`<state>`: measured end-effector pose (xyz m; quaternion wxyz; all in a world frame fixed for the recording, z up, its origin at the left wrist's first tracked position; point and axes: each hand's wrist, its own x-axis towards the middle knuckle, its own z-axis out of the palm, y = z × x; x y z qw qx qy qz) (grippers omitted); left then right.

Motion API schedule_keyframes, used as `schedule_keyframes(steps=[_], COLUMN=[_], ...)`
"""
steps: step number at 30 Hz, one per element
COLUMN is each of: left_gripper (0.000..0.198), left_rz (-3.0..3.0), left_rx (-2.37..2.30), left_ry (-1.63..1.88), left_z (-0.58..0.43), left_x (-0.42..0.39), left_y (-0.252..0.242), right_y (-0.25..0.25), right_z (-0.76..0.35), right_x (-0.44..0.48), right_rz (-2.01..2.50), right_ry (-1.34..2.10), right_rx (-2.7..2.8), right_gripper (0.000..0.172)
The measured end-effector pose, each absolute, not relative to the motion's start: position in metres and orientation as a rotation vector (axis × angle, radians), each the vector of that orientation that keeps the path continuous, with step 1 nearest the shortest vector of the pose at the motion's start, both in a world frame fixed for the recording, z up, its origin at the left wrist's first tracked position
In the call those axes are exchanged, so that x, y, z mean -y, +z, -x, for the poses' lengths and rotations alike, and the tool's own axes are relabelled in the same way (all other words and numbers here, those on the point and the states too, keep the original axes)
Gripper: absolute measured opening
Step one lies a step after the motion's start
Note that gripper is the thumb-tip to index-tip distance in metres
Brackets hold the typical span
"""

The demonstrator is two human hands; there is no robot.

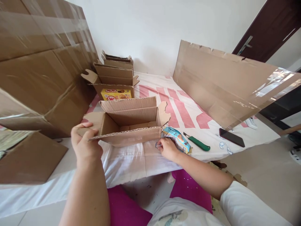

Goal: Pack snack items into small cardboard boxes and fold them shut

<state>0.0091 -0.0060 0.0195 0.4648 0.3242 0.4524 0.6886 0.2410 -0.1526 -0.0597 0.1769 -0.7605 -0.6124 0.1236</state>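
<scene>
An open cardboard box (pixel 131 124) stands on a cloth-covered surface (pixel 131 160) in front of me. My left hand (pixel 85 144) grips the box's left flap, fingers curled over its edge. My right hand (pixel 167 147) rests at the box's lower right corner, fingers closed against the cloth; what it pinches is hidden. A blue snack packet (pixel 179 138) lies right beside that hand.
A green utility knife (pixel 197 142) and a black phone (pixel 231 137) lie to the right. Another open box holding a yellow carton (pixel 116 93) stands behind. Large cardboard sheets (pixel 225 84) lean right and left (pixel 39 62). A dark door (pixel 268 28) is at the far right.
</scene>
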Motion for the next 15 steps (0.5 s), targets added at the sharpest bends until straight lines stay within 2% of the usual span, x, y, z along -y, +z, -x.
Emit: schedule_keyframes(steps=[3, 8, 15], left_gripper=[0.034, 0.033, 0.029], left_rz=[-0.794, -0.789, -0.806], left_rx=[-1.111, -1.120, -1.156], left_ry=[1.699, 1.687, 1.697], left_z=[-0.009, -0.008, -0.011], left_x=[0.005, 0.006, 0.010], left_y=[0.019, 0.020, 0.022], right_y=[-0.061, -0.055, -0.040], right_z=[-0.241, -0.236, -0.243], right_x=[0.150, 0.156, 0.204], right_rz=[2.125, 2.048, 1.768], right_ry=[0.361, 0.356, 0.403], right_rx=[1.714, 1.715, 1.793], right_gripper=[0.008, 0.014, 0.012])
